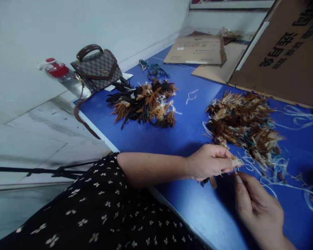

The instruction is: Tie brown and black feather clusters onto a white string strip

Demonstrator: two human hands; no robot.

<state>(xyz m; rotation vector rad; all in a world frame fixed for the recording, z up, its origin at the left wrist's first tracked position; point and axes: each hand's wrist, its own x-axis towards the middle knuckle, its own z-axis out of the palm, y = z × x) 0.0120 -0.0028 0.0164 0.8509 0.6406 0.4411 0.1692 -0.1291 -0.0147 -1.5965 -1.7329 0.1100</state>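
Left hand (210,162) gripped a small feather bundle (234,162); right hand (253,198) pinched its quill end closed. Judged step: binding the bundle, which next called for steady tension before joining the feather pile (243,121).

Two hands are at work on the blue table (156,139): the left hand (210,162) and the right hand (258,206), at about five o'clock. Two heaps of feathers lie on it, a dark pile (144,102) at eleven o'clock and a brown pile (243,125) at two o'clock. One handbag (96,67) and one bottle (64,76) sit at ten o'clock. Three cardboard pieces lie at one o'clock: a flat box (197,50), a sheet (224,67), and a printed board (284,52).
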